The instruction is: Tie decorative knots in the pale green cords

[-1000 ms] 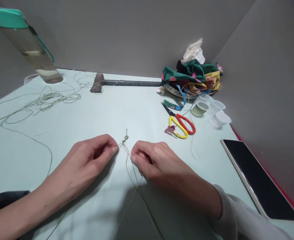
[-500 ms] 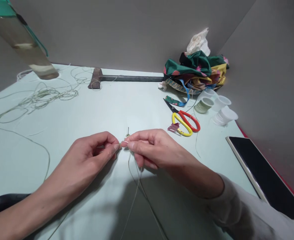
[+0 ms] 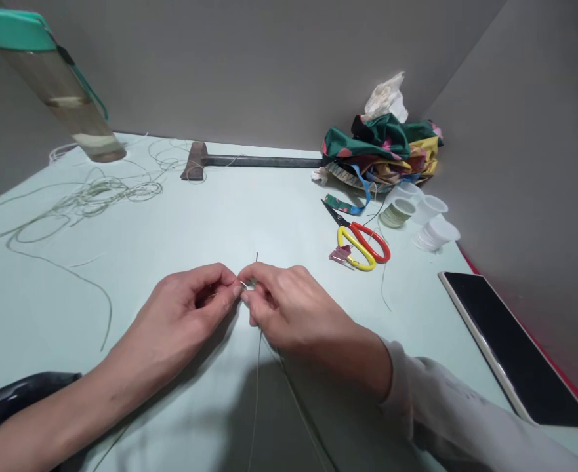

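My left hand (image 3: 185,311) and my right hand (image 3: 283,305) meet fingertip to fingertip low in the middle of the pale green table (image 3: 269,210). Both pinch a thin greenish cord (image 3: 256,393) at a small knot hidden between the fingers. A short cord end sticks up just above the fingertips. Two strands run from the hands down toward me along the table.
Yellow-and-red scissors (image 3: 360,242) and a small pink clip (image 3: 340,254) lie right of my hands. Behind them are thread spools (image 3: 429,219) and a heap of coloured cloth (image 3: 382,154). A dark tablet (image 3: 510,351) sits far right. Loose cord (image 3: 92,196), a bottle (image 3: 62,85) and a hammer (image 3: 229,160) lie at the back.
My right hand has moved left and closed in on the knot, so the fingertips of both hands now touch and cover it. The left hand has hardly moved.
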A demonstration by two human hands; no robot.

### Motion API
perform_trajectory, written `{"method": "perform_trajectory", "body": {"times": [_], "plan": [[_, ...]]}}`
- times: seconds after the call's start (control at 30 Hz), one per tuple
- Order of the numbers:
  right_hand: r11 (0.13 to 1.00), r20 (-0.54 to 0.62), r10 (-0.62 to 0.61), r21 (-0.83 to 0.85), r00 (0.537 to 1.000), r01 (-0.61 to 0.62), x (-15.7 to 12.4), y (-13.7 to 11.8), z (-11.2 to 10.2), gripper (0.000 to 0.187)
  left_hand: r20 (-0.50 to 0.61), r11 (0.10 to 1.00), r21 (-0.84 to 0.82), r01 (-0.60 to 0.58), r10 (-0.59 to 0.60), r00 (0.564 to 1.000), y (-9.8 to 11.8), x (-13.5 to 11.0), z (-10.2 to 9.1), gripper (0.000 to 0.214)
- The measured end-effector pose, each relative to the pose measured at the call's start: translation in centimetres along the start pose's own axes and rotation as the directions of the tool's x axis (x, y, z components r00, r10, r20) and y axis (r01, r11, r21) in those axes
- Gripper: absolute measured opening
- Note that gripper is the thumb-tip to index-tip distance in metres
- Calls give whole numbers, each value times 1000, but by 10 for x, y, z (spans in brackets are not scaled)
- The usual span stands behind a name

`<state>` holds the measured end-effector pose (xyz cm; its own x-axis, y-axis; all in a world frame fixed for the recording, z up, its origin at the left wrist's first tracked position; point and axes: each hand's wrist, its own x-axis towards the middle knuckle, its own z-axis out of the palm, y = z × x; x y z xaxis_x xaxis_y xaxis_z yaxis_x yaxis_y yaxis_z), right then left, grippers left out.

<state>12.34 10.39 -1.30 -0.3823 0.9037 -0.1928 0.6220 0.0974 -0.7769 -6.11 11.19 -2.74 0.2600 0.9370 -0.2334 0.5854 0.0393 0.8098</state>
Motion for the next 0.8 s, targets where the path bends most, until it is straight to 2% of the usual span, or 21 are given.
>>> {"method": "perform_trajectory", "body": {"times": [0.13,0.27,0.47,0.63,0.8], "plan": [[998,-19,-27,-65,999,25,-4,1,3,25,11,1000,-6,-1,1,1000,2,-1,-2,37],[998,-31,-35,-47,999,33,-6,2,3,23,35,1000,-19,-10,10,999,3,2,-6,38],[1000,-50,10,-11,999,-11,-19,3,3,25,33,1000,-13,-6,7,999,-3,5,-6,34],[996,-59,86,9,995,-85,-41,3,7,15,47,1000,2,9,-9,999,-3,2,-5,35],[995,-65,77,62,995,-73,-46,0,7,18,18,1000,-14,12,-11,1000,3,-4,-3,37]]}}
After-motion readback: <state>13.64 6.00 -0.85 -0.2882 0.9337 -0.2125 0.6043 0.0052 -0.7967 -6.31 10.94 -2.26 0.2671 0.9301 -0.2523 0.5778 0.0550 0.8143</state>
